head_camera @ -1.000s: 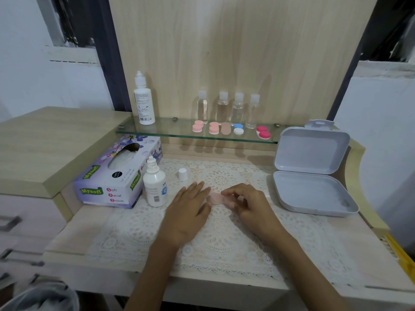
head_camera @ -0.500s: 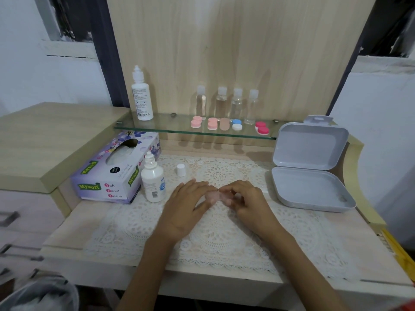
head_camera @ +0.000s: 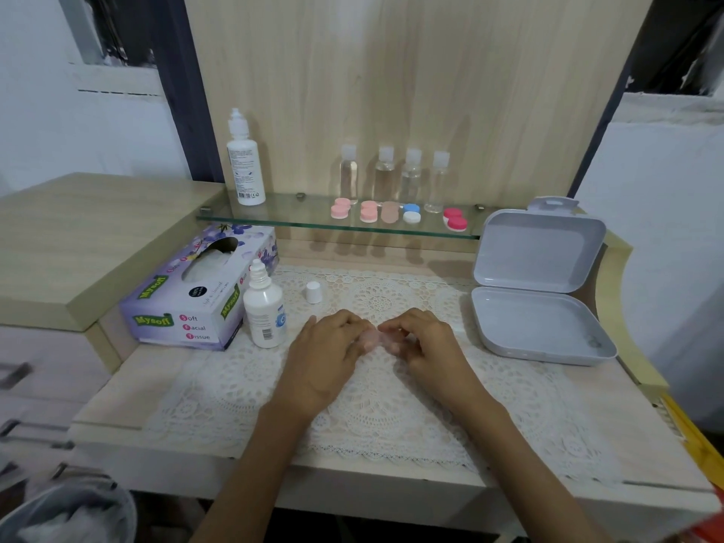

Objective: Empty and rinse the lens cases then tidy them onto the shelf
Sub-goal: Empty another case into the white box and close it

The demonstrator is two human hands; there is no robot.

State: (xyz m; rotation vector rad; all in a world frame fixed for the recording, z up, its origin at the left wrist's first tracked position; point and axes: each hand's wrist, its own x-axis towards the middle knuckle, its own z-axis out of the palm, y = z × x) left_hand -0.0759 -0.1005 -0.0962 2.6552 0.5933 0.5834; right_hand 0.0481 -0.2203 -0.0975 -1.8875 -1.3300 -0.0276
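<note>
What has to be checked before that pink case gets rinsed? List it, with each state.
1. Grip: pink lens case held between left hand and right hand: ok.
2. Case lids off: cannot tell, fingers hide them.
3. Rinse ready: small bottle uncapped, cap standing apart on the lace mat: ok.
4. Free room on the glass shelf, left of the five stored cases: ok.
5. Wipes: tissue box beside the bottle: ok.
</note>
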